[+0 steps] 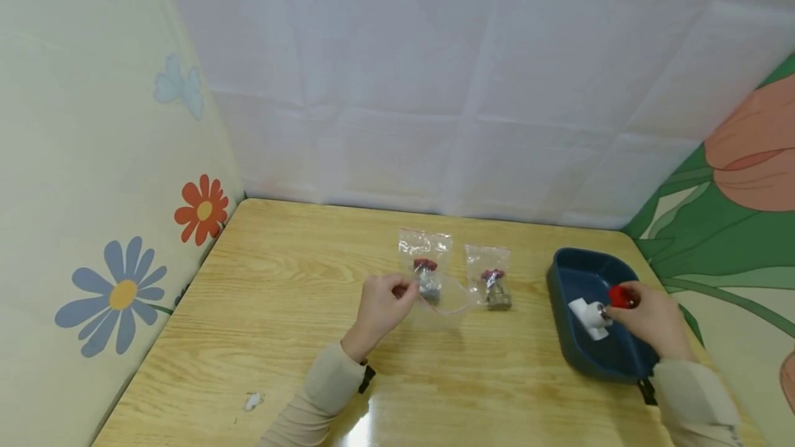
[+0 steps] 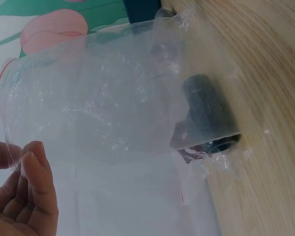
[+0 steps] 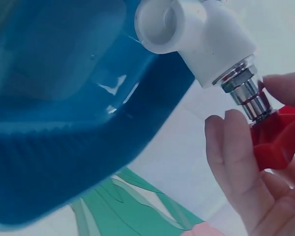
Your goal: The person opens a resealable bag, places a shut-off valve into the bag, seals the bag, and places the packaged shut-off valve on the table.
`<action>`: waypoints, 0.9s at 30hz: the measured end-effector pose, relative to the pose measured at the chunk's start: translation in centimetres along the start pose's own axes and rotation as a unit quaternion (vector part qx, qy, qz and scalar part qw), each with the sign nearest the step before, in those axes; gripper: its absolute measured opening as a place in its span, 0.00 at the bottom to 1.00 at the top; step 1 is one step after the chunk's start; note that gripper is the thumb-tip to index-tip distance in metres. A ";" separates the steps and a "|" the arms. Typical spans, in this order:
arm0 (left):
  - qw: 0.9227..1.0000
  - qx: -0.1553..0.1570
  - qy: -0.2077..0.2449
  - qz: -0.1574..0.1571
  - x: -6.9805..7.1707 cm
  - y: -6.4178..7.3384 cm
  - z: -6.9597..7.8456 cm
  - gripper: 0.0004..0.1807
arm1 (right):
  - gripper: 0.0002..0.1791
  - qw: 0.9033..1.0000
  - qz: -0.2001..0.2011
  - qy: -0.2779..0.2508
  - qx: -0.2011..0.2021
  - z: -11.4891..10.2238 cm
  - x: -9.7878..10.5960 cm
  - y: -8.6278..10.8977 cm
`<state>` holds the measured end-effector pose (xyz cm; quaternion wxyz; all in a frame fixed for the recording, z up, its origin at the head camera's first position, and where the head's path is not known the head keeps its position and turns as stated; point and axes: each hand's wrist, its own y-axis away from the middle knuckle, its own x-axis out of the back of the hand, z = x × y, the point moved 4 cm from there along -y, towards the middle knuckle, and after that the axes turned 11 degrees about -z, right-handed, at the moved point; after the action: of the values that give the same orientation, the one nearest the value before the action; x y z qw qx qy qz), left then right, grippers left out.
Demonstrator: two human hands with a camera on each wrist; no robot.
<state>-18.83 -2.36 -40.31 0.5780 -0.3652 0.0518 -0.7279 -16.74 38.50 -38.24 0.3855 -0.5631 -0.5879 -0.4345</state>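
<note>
My left hand (image 1: 381, 309) pinches the rim of a clear zip bag (image 2: 93, 98) between thumb and fingers. The bag hangs with no item visible inside and overlaps the bagged valves behind it. At the right, my right hand (image 1: 658, 323) grips a white plastic stop valve (image 1: 590, 319) by its red handle (image 3: 278, 142) and metal stem. The valve's white T-shaped body is over the inside of the dark blue basin (image 1: 564, 336). Two clear bags, each with a red-handled metal valve, lie mid-table: one valve (image 1: 426, 281) nearer my left hand, the other valve (image 1: 495, 288) farther right.
The wooden table (image 1: 279, 281) meets a white cloth wall (image 1: 385, 88) at the back. Flower-painted panels stand at both sides. A pale worn spot (image 1: 253, 401) marks the tabletop at the front left.
</note>
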 end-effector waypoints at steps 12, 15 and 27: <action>1.000 -0.012 -0.003 0.006 0.2 0.0 0.1 0.06 | 0.30 0.999 0.028 0.012 0.025 -3.1 1.8 0.5; 1.000 -0.006 -0.002 0.004 0.2 0.0 0.1 0.06 | 0.30 0.999 0.037 0.014 0.034 -4.2 2.3 0.7; 1.000 0.015 -0.002 -0.006 0.1 0.0 0.1 0.06 | 0.30 0.997 0.053 0.022 0.059 -8.1 3.5 1.2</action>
<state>-18.75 -2.35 -40.16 0.5791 -0.3580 0.0374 -0.7315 -16.03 31.95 -32.21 0.4534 -0.5602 -0.5728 -0.3905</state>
